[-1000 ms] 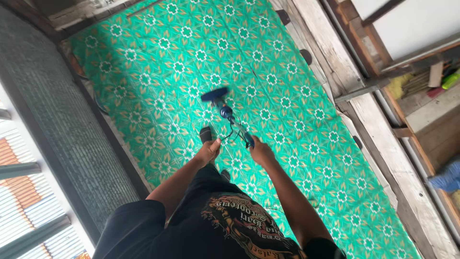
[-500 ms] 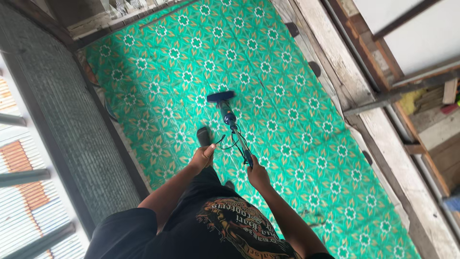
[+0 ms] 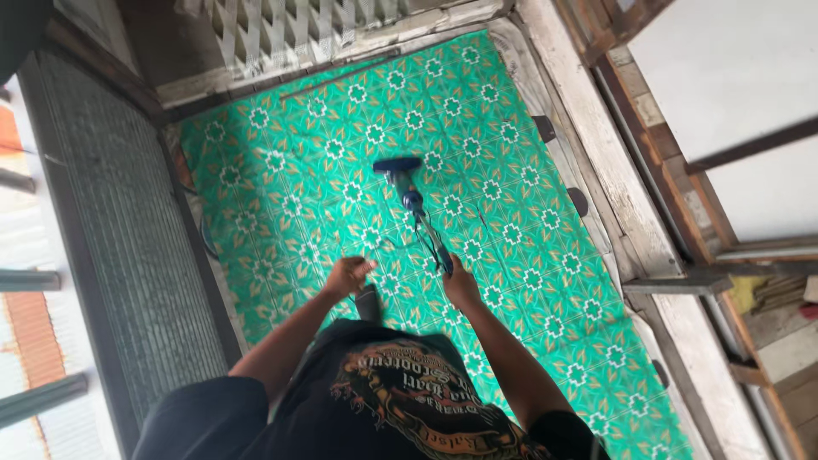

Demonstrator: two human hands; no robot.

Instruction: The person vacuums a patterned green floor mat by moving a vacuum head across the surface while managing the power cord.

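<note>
Gripping vacuum [image 3: 409, 192] handle, right hand [image 3: 461, 286].

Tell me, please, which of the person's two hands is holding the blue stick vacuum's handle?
The right hand grips the blue stick vacuum at its handle; the left hand is off it, apart to the side.

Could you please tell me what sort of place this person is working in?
Probably a narrow home balcony or porch: green patterned floor covering, mesh screen wall, weathered wooden frame. The right hand holds a blue stick vacuum.
</note>
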